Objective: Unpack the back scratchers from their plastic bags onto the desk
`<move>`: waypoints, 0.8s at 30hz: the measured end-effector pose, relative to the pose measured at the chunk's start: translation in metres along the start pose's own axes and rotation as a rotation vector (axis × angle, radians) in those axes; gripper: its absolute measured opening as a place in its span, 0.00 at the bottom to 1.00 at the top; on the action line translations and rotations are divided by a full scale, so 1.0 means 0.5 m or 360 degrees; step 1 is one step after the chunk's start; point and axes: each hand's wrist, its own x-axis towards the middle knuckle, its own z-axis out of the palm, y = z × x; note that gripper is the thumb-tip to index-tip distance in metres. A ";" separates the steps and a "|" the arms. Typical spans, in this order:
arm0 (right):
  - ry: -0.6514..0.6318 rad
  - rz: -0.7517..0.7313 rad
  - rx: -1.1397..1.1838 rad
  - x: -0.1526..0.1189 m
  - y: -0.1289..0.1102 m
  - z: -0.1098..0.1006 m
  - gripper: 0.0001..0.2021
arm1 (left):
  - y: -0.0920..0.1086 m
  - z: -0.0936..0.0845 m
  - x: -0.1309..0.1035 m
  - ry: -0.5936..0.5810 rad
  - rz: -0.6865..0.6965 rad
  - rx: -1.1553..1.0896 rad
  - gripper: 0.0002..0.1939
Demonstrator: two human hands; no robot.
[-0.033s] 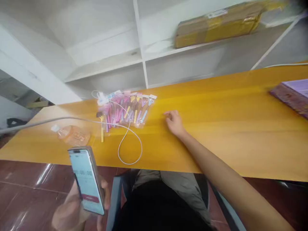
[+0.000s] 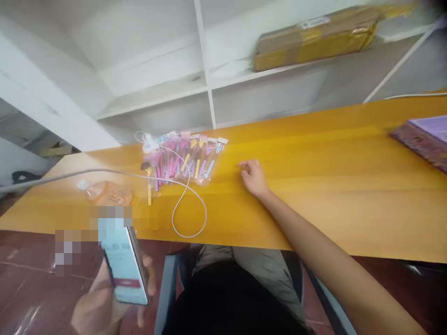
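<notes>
The left hand point(image 2: 95, 301) grips a phone point(image 2: 125, 272) at the table's point(image 2: 335, 186) near edge, screen tilted up presumably for reading, while the right hand point(image 2: 254, 180) rests half-open near bagged tools point(image 2: 198, 160).

Biggest free lane: tabletop point(image 2: 335, 172) R of R hand point(image 2: 256, 179); L side busy.
Narrow gap btwn R hand & bagged tools point(image 2: 195, 160). R forearm point(image 2: 314, 242) spans the near edge, blocking passage along the front there. Cable point(image 2: 98, 170) runs over the bags, its loop taking up room nearer the person. Bottle point(image 2: 113, 193) sits L of bags, w/ phone point(image 2: 126, 274) in L hand point(image 2: 94, 307) just in front. Far R, purple box point(image 2: 428, 139) bounds the lane; white shelving point(image 2: 153, 100) bounds the back.
</notes>
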 end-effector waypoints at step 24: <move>-0.0279 -0.0008 0.0009 -0.007 -0.024 -0.028 0.17 | 0.024 -0.347 0.281 0.0875 0.0047 0.0202 0.32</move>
